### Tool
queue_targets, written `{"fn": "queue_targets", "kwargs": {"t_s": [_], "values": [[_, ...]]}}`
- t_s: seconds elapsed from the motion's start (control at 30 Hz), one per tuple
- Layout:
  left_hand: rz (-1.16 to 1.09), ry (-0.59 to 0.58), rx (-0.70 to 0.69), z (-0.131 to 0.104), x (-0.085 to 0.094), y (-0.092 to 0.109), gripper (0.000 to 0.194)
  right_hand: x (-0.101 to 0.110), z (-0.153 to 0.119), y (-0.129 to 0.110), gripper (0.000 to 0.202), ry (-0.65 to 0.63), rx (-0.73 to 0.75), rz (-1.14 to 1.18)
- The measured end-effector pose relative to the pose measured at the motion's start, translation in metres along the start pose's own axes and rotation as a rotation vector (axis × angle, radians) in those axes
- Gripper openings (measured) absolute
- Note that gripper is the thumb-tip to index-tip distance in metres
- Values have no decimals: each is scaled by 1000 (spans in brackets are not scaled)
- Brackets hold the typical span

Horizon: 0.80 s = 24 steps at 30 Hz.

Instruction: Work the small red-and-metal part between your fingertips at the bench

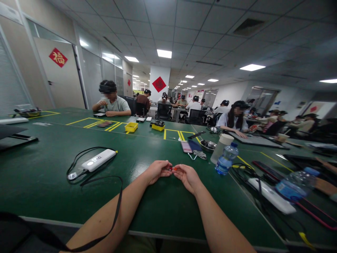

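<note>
Over the near middle of the green tabletop (168, 211), pinching a small dark-red piece (170, 169) in the left grip (159, 171), with thumb and fingertips drawn together around it. Just to the right, pinching a small orange piece (174, 168) at the fingertips of the right grip (186, 176), likewise with almost no gap between thumb and fingers. Holding both pieces side by side between the hands, too small and blurred to tell whether touching. Reaching in across the near edge with both bare forearms (129, 207), having a black strap (86, 244) lying over the left one.

To the left, having a white power pack (98, 160) lying well apart from the left grip. To the right, having a blue-labelled water bottle (226, 160) standing just beside a pale cylindrical container (221, 147), and a metal bowl (207, 144) beyond. Seeing also a grey cloth (200, 154) just left of the bowl. Farther right, having a second water bottle (297, 184) near a white device (272, 195).

On the far side, facing a yellow tray (131, 130) and, to its right, another yellow tray (158, 128) bearing black items, with one person (117, 104) sitting at the far left.
</note>
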<state>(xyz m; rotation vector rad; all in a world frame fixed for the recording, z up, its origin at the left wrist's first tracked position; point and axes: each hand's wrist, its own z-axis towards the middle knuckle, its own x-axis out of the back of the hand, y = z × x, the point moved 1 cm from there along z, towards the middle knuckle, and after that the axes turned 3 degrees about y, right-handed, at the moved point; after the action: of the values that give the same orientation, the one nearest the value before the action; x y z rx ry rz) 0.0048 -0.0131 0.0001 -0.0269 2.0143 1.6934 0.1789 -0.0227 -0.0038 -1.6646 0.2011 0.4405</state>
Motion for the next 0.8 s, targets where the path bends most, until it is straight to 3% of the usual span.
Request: {"fn": "queue_targets", "kwargs": {"t_s": [0.1, 0.37, 0.8], "values": [[34, 11, -7, 0, 0, -2, 23, 0, 0, 1, 8, 17, 15, -32], [88, -1, -54, 5, 4, -9, 30, -2, -1, 3, 18, 43, 50, -70], [95, 0, -30, 6, 2, -8, 17, -1, 0, 1, 10, 6, 35, -23]]}}
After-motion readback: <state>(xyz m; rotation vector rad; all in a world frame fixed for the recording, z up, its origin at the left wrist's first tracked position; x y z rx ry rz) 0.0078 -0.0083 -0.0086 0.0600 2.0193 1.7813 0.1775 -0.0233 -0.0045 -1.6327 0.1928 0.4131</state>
